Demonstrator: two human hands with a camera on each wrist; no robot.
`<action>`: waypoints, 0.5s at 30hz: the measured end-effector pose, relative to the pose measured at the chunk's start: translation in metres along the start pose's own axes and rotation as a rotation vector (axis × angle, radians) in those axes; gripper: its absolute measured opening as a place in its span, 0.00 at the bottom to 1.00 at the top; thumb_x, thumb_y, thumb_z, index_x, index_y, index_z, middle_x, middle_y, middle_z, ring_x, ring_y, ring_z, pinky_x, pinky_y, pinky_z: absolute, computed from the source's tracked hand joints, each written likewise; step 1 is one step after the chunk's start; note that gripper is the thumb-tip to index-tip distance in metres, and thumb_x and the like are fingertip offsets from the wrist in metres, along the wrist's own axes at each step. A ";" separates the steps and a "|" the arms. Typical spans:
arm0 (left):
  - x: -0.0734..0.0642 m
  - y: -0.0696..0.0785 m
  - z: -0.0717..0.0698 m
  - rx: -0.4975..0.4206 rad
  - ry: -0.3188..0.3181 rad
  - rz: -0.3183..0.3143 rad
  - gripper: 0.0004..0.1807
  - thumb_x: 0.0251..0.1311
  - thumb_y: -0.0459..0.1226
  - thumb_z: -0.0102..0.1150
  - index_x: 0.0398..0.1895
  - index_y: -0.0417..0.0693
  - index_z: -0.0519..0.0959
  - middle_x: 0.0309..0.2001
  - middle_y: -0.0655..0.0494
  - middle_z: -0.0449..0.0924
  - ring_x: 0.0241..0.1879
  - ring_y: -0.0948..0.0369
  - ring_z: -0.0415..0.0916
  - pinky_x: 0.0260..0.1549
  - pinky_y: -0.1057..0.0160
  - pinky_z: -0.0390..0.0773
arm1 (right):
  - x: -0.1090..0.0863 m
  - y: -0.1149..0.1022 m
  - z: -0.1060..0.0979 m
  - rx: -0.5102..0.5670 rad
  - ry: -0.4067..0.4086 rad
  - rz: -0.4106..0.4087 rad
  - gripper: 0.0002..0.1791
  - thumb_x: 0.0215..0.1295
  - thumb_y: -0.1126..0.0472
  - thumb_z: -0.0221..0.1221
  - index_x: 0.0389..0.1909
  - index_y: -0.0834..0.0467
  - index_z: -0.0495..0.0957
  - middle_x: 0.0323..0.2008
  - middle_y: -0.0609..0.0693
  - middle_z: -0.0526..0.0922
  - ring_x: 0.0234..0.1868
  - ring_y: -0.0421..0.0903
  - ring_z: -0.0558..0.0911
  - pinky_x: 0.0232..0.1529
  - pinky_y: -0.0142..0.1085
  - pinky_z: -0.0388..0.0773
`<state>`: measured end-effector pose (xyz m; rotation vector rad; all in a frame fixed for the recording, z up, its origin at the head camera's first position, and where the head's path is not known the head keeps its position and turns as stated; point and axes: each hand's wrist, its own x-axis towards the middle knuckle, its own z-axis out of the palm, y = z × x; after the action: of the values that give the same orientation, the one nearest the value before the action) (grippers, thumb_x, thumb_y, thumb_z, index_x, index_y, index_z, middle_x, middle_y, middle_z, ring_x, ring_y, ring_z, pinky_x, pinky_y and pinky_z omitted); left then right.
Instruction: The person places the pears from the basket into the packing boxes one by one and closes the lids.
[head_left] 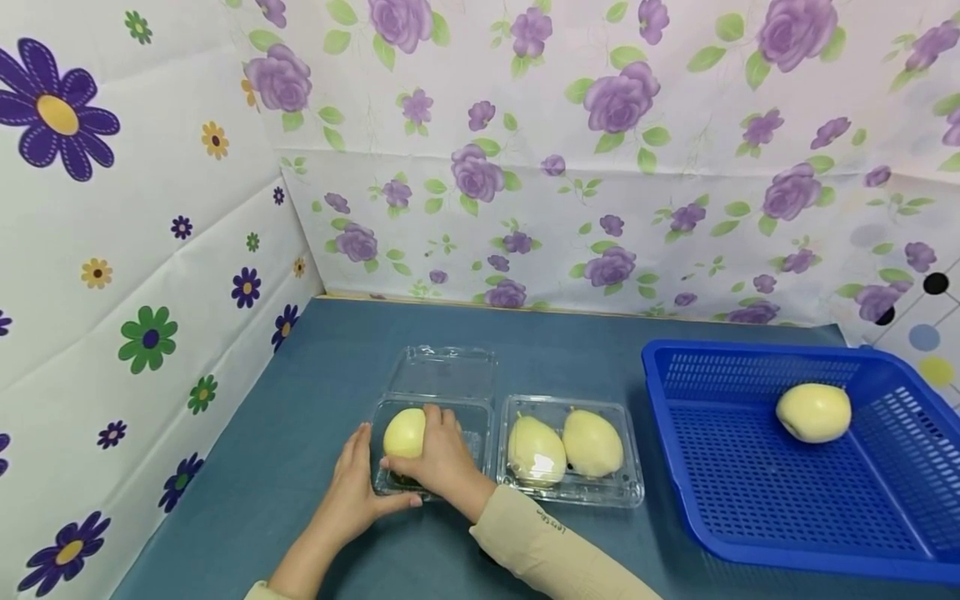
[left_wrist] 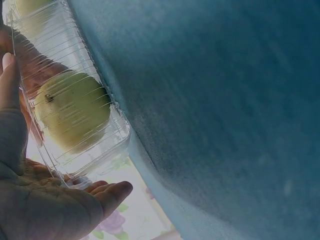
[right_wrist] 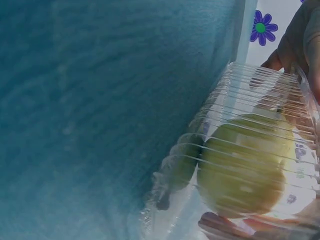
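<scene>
A pale yellow pear (head_left: 404, 432) sits in the left part of a clear plastic clamshell box (head_left: 480, 446), whose lid (head_left: 442, 372) is folded back. Reaching in from above, my right hand (head_left: 447, 457) grips this pear with thumb and fingers. My left hand (head_left: 352, 496) rests at the box's near left corner, fingers straight along its left side and thumb stretched along the front. Through the ribbed wall, the pear (left_wrist: 75, 111) shows in the left wrist view; in the right wrist view the pear (right_wrist: 245, 167) is seen likewise.
Just right stands a second clear box (head_left: 622, 492), its lid seemingly down, with two pears (head_left: 537, 450) inside. Farther right, a blue plastic basket (head_left: 678, 475) holds one pear (head_left: 813, 412). Flower-printed sheets (head_left: 480, 225) line the back and left of the blue-grey tabletop (head_left: 285, 417).
</scene>
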<state>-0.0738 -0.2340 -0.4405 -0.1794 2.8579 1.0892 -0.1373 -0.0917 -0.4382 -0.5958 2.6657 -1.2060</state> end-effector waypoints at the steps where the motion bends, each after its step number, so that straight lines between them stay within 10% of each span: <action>1: 0.000 0.000 0.000 -0.001 -0.001 -0.001 0.70 0.38 0.55 0.75 0.73 0.30 0.40 0.72 0.29 0.38 0.70 0.32 0.40 0.59 0.30 0.57 | 0.000 -0.001 -0.001 -0.005 0.000 0.002 0.50 0.49 0.41 0.69 0.65 0.65 0.61 0.51 0.63 0.70 0.46 0.54 0.75 0.36 0.45 0.78; 15: 0.000 0.000 0.000 0.016 -0.002 0.003 0.70 0.38 0.56 0.75 0.73 0.29 0.39 0.72 0.28 0.38 0.70 0.31 0.40 0.59 0.30 0.56 | -0.002 -0.005 -0.009 -0.114 0.017 -0.017 0.48 0.51 0.39 0.67 0.65 0.64 0.62 0.52 0.63 0.70 0.47 0.56 0.74 0.36 0.46 0.78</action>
<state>-0.0742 -0.2343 -0.4406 -0.1730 2.8649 1.0664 -0.1371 -0.0880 -0.4284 -0.6284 2.7639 -1.0735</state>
